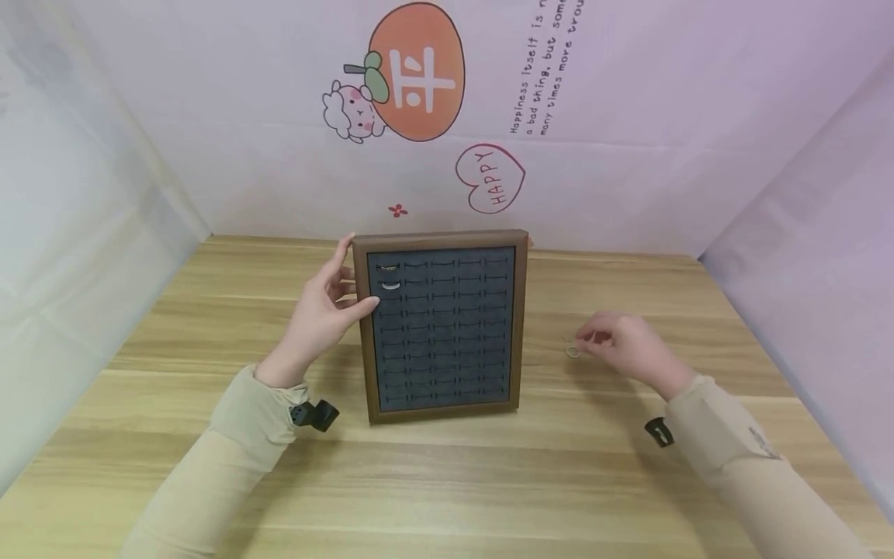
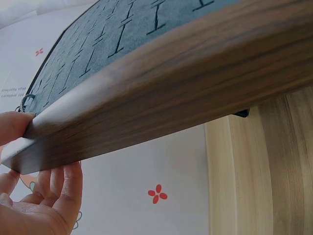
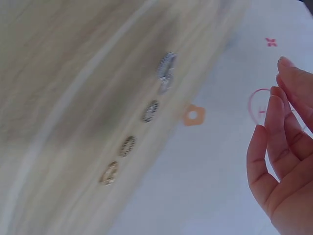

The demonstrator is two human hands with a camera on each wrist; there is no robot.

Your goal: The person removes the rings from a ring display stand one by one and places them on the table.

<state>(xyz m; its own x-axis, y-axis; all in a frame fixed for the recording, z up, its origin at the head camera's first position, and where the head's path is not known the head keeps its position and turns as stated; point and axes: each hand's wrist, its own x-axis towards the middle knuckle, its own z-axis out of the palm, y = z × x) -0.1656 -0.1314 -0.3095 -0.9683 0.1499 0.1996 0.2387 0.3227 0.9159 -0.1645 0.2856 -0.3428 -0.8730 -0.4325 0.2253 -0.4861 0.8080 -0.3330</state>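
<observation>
A ring display board (image 1: 443, 330), dark grey with a brown wooden frame, leans back on the table with rows of slots. My left hand (image 1: 314, 314) grips its upper left edge, thumb on the front and fingers behind; the left wrist view shows this grip up close. In the board's left column sit a gold-toned ring (image 1: 388, 268) and, below it, a silver ring (image 1: 390, 286). My right hand (image 1: 621, 345) hovers right of the board, fingers bent and thumb near the index finger, no ring visible between them. In the right wrist view, several rings (image 3: 150, 111) lie in a line.
The wooden table (image 1: 447, 489) reaches back to a white printed backdrop (image 1: 279, 155). Pale side walls stand at left and right. The loose rings lie on the tabletop to the right of the board.
</observation>
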